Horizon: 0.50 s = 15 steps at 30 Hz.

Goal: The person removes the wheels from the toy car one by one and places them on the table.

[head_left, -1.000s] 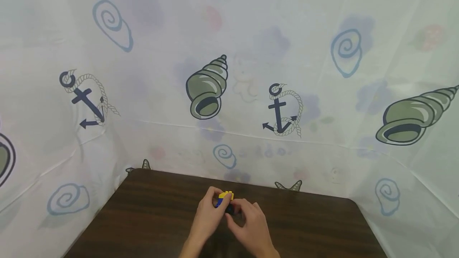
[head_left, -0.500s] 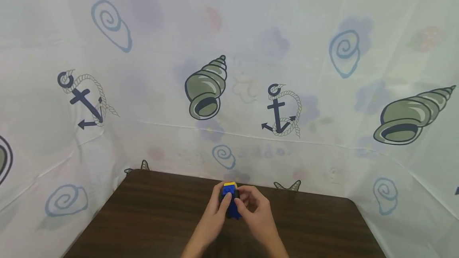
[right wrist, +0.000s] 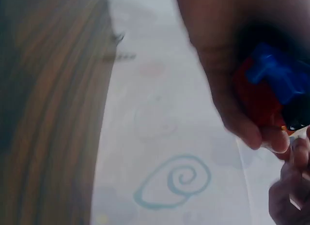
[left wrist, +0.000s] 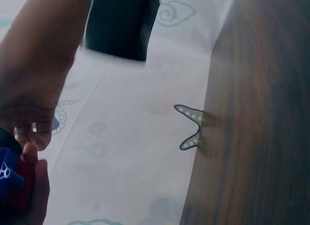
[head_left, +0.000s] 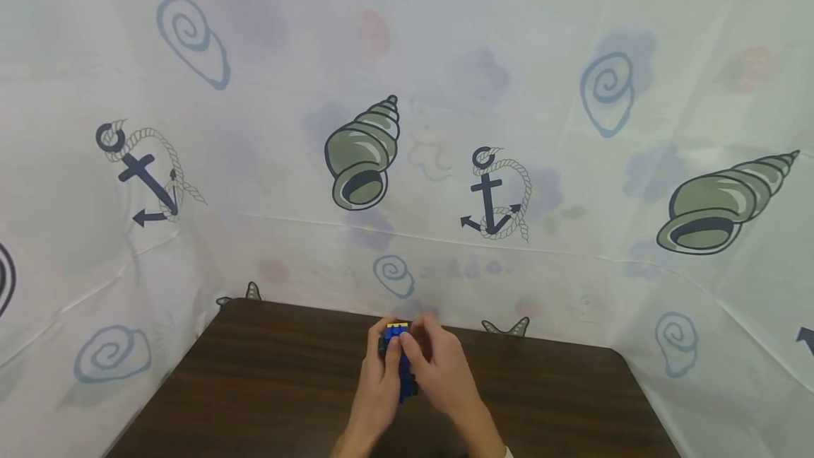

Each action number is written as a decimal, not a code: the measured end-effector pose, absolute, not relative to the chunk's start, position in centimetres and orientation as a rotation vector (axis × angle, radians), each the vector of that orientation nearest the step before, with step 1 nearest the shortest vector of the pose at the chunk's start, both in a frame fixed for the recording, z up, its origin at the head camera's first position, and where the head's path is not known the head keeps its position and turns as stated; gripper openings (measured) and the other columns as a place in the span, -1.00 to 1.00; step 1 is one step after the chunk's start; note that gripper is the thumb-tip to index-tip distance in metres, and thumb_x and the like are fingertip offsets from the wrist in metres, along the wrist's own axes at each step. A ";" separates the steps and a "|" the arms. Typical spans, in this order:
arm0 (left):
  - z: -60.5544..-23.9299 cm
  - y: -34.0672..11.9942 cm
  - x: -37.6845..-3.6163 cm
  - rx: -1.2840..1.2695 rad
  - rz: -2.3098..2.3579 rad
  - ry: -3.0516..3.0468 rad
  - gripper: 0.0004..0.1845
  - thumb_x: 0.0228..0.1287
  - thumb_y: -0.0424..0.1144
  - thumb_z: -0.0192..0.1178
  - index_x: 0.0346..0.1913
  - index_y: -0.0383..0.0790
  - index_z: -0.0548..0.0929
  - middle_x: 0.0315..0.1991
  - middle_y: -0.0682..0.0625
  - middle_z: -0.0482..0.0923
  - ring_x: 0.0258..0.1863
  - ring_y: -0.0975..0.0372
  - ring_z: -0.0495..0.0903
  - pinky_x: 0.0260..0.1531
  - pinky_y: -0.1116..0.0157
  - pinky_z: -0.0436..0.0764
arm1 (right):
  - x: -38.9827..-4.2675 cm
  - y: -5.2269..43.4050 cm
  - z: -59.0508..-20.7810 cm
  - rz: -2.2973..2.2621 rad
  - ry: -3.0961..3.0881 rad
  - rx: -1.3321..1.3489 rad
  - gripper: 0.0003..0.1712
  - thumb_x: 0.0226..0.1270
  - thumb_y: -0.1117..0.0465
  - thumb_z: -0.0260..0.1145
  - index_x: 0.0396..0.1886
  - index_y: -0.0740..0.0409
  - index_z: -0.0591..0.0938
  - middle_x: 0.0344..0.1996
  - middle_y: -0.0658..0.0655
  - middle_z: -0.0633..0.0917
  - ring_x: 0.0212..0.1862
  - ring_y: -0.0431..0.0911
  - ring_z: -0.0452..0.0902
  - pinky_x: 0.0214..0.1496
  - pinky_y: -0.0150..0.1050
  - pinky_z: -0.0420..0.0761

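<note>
Between both hands is a small brick-built toy (head_left: 405, 379), mostly blue with a yellow strip at its far end and black parts at its sides. In the left wrist view the toy's blue and red part (left wrist: 8, 174) sits at the lower left edge. My left hand (head_left: 376, 387) grips its left side, thumb on top. My right hand (head_left: 446, 372) pinches it from the right, its thumb close to the left thumb. The right wrist view shows the toy's red side and blue top (right wrist: 278, 77) beside the fingers. Much of the toy is covered by the hands.
Under the hands is a dark brown wooden table (head_left: 267, 373). A white cloth (head_left: 286, 126) printed with shells and anchors hangs behind the table and along both sides. A dark block-like thing (left wrist: 121, 24) hangs by the arm in the left wrist view.
The toy has been turned, so its blue face shows where yellow was prominent before. Since half a second ago it has shifted slightly left, and the right hand's fingers have moved up and left over it.
</note>
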State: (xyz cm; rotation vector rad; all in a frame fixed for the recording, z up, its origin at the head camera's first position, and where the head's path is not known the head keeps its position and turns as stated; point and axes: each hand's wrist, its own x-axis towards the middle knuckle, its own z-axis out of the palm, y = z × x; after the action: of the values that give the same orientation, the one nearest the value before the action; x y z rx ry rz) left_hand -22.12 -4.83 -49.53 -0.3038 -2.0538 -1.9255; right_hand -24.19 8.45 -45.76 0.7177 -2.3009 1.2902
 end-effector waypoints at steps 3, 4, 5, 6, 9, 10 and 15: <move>-49.5 -4.8 -22.1 -0.269 -1.849 -2.051 -0.66 0.83 -0.11 -0.18 0.48 0.02 0.35 -0.05 -0.11 0.72 -0.29 0.31 0.73 -0.30 0.31 0.72 | -24.8 7.6 -45.8 0.931 -2.306 0.665 -0.78 0.67 -0.01 0.22 -0.24 -0.08 0.54 -0.59 -0.23 0.45 -0.59 -0.43 0.28 -0.56 -0.45 0.37; -49.5 -4.9 -22.1 -0.250 -1.829 -2.045 -0.66 0.83 -0.10 -0.18 0.46 -0.02 0.37 -0.07 -0.10 0.73 -0.29 0.33 0.73 -0.30 0.32 0.71 | -24.9 7.3 -45.9 0.839 -2.305 0.646 -0.75 0.68 -0.04 0.21 -0.28 -0.09 0.52 -0.61 -0.24 0.41 -0.60 -0.44 0.24 -0.57 -0.47 0.31; -49.4 -4.9 -22.1 -0.232 -1.813 -2.041 -0.67 0.83 -0.10 -0.17 0.43 -0.05 0.38 -0.10 -0.08 0.75 -0.29 0.34 0.73 -0.29 0.33 0.71 | -25.0 7.1 -45.9 0.775 -2.304 0.637 -0.71 0.68 -0.04 0.20 -0.32 -0.09 0.50 -0.63 -0.24 0.38 -0.61 -0.44 0.21 -0.59 -0.48 0.27; -49.4 -4.9 -22.1 -0.213 -1.802 -2.041 -0.67 0.83 -0.08 -0.17 0.41 -0.08 0.39 -0.14 -0.06 0.75 -0.31 0.36 0.73 -0.30 0.34 0.71 | -25.1 6.8 -45.9 0.739 -2.305 0.638 -0.68 0.70 -0.04 0.19 -0.36 -0.09 0.47 -0.65 -0.24 0.36 -0.63 -0.44 0.18 -0.61 -0.48 0.23; -49.4 -5.1 -22.2 -0.176 -1.805 -2.045 -0.67 0.84 -0.05 -0.19 0.37 -0.11 0.38 -0.21 -0.04 0.73 -0.35 0.35 0.72 -0.33 0.34 0.69 | -25.1 6.3 -45.9 0.706 -2.310 0.641 -0.62 0.72 -0.01 0.17 -0.43 -0.08 0.42 -0.69 -0.23 0.31 -0.66 -0.42 0.14 -0.63 -0.48 0.19; -49.3 -5.1 -22.2 -0.170 -1.813 -2.054 -0.67 0.84 -0.03 -0.21 0.36 -0.10 0.37 -0.23 -0.04 0.71 -0.38 0.34 0.70 -0.35 0.34 0.68 | -25.1 6.2 -45.9 0.711 -2.308 0.639 -0.60 0.72 0.00 0.17 -0.44 -0.08 0.41 -0.70 -0.22 0.29 -0.68 -0.42 0.12 -0.64 -0.48 0.18; -49.2 -5.3 -22.1 -0.145 -1.866 -2.033 -0.67 0.84 -0.01 -0.22 0.34 -0.10 0.37 -0.29 -0.03 0.71 -0.43 0.32 0.69 -0.41 0.32 0.67 | -25.1 5.6 -46.0 0.746 -2.294 0.633 -0.57 0.73 0.02 0.16 -0.48 -0.08 0.39 -0.72 -0.22 0.29 -0.68 -0.43 0.13 -0.65 -0.50 0.18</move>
State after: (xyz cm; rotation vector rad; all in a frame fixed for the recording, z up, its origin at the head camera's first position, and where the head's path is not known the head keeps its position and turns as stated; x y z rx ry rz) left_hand -22.13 -5.26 -49.22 -0.1453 -2.0329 -1.8661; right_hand -25.12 5.64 -46.02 0.6331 -2.2942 0.7457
